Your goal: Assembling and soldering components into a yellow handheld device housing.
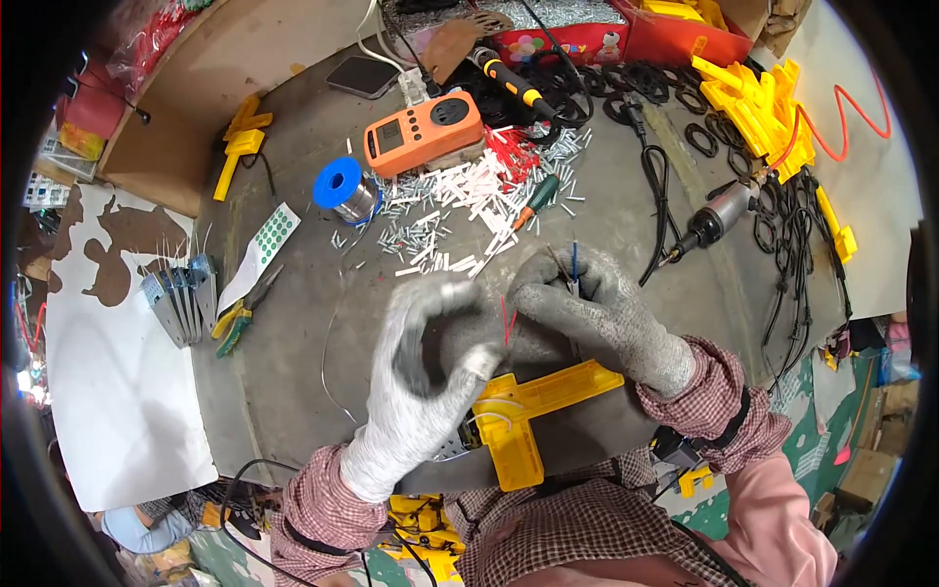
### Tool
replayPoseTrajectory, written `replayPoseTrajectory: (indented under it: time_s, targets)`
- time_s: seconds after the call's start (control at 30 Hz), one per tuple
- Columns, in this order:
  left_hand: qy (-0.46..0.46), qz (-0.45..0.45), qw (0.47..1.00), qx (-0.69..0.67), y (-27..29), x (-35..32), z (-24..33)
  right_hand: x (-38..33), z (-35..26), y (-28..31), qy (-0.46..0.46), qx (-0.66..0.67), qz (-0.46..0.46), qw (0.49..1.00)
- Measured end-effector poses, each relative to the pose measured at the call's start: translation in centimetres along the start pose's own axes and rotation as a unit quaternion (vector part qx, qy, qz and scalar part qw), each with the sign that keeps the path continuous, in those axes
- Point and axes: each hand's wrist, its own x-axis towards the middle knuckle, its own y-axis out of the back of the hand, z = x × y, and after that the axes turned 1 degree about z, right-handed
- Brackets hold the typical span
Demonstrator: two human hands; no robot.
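Observation:
My right hand (611, 308), in a grey-coated glove, is closed in a pinch round a cable (575, 284) whose blue and brown wire ends point up past the fingers. To its left, my left hand (421, 367) wears a similar glove. Its thumb and fingers curve apart with nothing between them, and they look slightly blurred. Thin red wires (508, 323) stand up between the two hands. Just below them lies a yellow T-shaped plastic housing (518, 445) with white wires across it, close to the left wrist.
An orange meter (430, 132), a solder spool (342, 186), a green-handled screwdriver (537, 203) and white sleeves (469, 191) lie beyond my hands. Pliers (240, 318) and metal plates (179, 298) are left. An electric screwdriver (719, 215), black cables and yellow housings (758, 108) are right.

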Motion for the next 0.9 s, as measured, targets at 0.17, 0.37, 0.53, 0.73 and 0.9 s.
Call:
replayPoseTrajectory:
  time_s: [0.17, 0.37, 0.53, 0.73, 0.9]
  targets:
    - [0.213, 0.050, 0.957, -0.189, -0.4, -0.1, 0.7, -1.0, 0.2, -0.2, 0.054, -0.098, 0.005, 0.994]
    - [0.071, 0.054, 0.986, -0.140, 0.2, -6.8, 0.0, -2.8, 0.1, -1.4, 0.148, -0.542, -0.211, 0.800]
    - [-0.128, -0.052, 0.971, 0.197, -0.9, -6.7, -1.5, -1.7, 2.4, -0.6, 0.125, -0.434, -0.172, 0.876]
    - [-0.082, -0.054, 0.992, 0.078, -0.4, -6.3, -2.2, -1.4, 3.0, -0.5, 0.128, -0.460, -0.134, 0.868]
    - [-0.100, 0.022, 0.949, 0.297, -1.0, -4.1, -0.5, -1.8, 4.1, 0.5, 0.160, -0.462, -0.132, 0.862]
